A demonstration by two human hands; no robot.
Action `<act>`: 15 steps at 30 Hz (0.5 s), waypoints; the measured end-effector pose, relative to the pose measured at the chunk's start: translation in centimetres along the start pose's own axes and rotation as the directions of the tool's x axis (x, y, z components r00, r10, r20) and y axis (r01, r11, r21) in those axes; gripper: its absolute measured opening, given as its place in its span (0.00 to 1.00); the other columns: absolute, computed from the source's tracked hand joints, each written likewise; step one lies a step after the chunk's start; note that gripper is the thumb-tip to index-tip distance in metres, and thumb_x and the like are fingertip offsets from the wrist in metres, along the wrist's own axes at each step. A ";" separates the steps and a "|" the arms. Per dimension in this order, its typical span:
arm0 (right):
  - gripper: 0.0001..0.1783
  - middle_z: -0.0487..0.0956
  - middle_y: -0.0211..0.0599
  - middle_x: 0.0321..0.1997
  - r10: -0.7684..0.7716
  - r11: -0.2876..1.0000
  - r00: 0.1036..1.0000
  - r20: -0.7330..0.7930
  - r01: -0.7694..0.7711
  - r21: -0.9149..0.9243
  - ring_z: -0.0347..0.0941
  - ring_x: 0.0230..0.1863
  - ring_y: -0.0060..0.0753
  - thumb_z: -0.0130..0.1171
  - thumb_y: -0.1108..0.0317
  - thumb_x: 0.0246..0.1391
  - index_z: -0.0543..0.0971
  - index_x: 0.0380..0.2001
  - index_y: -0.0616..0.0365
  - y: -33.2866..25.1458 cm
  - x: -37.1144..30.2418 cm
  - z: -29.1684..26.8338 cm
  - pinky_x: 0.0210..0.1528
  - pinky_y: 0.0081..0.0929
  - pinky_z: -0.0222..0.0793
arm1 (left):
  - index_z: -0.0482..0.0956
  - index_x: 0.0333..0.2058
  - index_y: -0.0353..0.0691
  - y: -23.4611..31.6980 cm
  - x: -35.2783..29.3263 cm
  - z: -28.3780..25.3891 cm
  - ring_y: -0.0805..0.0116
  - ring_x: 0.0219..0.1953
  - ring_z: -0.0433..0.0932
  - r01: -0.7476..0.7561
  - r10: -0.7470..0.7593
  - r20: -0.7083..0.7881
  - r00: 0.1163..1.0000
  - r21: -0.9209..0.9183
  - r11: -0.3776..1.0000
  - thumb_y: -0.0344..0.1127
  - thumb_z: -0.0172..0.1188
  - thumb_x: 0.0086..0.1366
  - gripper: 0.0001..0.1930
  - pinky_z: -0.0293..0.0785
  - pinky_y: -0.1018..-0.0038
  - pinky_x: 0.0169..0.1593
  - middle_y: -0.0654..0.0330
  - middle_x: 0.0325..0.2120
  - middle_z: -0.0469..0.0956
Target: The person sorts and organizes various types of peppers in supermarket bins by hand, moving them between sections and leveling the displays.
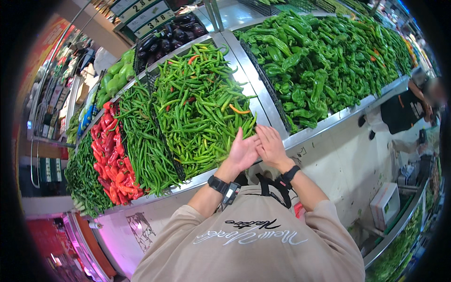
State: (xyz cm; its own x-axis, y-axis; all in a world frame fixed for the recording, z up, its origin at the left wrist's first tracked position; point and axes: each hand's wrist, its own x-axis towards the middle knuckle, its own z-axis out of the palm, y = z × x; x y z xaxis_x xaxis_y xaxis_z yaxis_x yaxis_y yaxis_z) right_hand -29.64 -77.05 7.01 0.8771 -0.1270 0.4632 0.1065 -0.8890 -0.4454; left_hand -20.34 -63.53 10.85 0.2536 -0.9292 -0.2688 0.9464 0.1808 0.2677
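Observation:
My left hand is turned palm up, its thumb pointing away and its fingers stretched toward the right. Against its fingertips lies my right hand, fingers straight and together, back partly upward. Nothing shows in either palm. Both are held over the front metal edge of the display, beside a heap of slim green chilies dotted with a few red and orange ones. Dark bands with devices sit on both wrists.
Left of the chilies lie longer thin green peppers, red peppers and pale green peppers. Eggplants sit behind. A metal divider separates wrinkled green peppers. At right are another person and a white box.

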 end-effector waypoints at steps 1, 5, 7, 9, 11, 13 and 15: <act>0.28 0.73 0.54 0.59 0.089 0.994 0.996 0.015 -0.089 0.062 0.68 0.62 0.55 0.52 0.60 0.58 0.72 0.56 0.68 1.4 -1.8 0.1 0.65 0.49 0.59 | 0.55 0.66 0.27 -0.7 0.0 -0.8 0.48 0.68 0.60 -0.019 0.019 -0.008 1.000 0.026 0.999 0.69 0.26 0.72 0.46 0.54 0.58 0.71 0.41 0.66 0.60; 0.17 0.77 0.58 0.50 0.354 0.925 0.924 0.145 -0.368 0.089 0.72 0.52 0.60 0.48 0.64 0.64 0.79 0.43 0.67 8.6 -12.4 1.5 0.57 0.47 0.66 | 0.66 0.56 0.26 -2.7 -2.0 -4.2 0.48 0.61 0.69 -0.156 0.164 -0.228 0.960 0.056 0.986 0.59 0.37 0.75 0.35 0.64 0.57 0.64 0.39 0.58 0.69; 0.14 0.78 0.53 0.43 0.529 0.818 0.837 0.139 -0.547 0.180 0.76 0.44 0.56 0.54 0.64 0.62 0.78 0.42 0.65 9.6 -17.1 0.6 0.46 0.44 0.71 | 0.71 0.52 0.31 -3.3 -3.0 -11.0 0.57 0.50 0.77 -0.067 0.334 -0.561 0.758 0.442 0.894 0.54 0.47 0.73 0.28 0.73 0.61 0.51 0.48 0.48 0.77; 0.14 0.79 0.52 0.39 0.638 0.730 0.738 0.223 -0.671 0.130 0.77 0.43 0.55 0.55 0.63 0.61 0.79 0.41 0.64 10.5 -21.8 -1.3 0.46 0.44 0.72 | 0.76 0.47 0.36 -4.0 -3.5 -15.7 0.65 0.34 0.80 0.161 0.498 -0.704 0.507 0.645 0.747 0.50 0.56 0.69 0.21 0.73 0.67 0.34 0.59 0.35 0.81; 0.14 0.81 0.51 0.35 0.691 0.679 0.685 0.232 -0.725 0.116 0.78 0.40 0.53 0.55 0.63 0.61 0.79 0.39 0.65 10.8 -25.4 -2.7 0.44 0.41 0.73 | 0.80 0.37 0.35 -4.7 -3.8 -17.2 0.62 0.32 0.81 0.336 0.450 -0.757 0.474 0.628 0.702 0.50 0.59 0.66 0.19 0.74 0.64 0.32 0.56 0.29 0.82; 0.14 0.81 0.50 0.31 0.732 0.635 0.642 0.226 -0.764 0.115 0.80 0.35 0.48 0.55 0.64 0.61 0.80 0.38 0.66 11.0 -27.7 -3.8 0.40 0.36 0.74 | 0.83 0.31 0.35 -4.9 -3.2 -17.2 0.58 0.31 0.82 0.561 0.447 -0.755 0.480 0.656 0.504 0.50 0.62 0.63 0.20 0.76 0.61 0.32 0.54 0.26 0.83; 0.14 0.82 0.49 0.30 0.754 0.608 0.612 0.238 -0.787 0.098 0.80 0.33 0.45 0.55 0.64 0.61 0.80 0.37 0.66 11.1 -29.1 -4.6 0.39 0.35 0.74 | 0.83 0.29 0.33 -5.3 -2.1 -16.1 0.53 0.32 0.84 0.760 0.453 -0.711 0.538 0.641 0.103 0.51 0.65 0.60 0.21 0.78 0.58 0.35 0.50 0.26 0.83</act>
State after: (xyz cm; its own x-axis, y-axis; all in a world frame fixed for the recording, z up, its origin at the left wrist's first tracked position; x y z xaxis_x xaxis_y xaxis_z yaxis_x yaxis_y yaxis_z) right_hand -56.18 -85.22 -7.89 0.7289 -0.6432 -0.2345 -0.5797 -0.3976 -0.7112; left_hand -22.68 -57.32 -4.85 0.7071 -0.1892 -0.6813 0.1623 -0.8944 0.4169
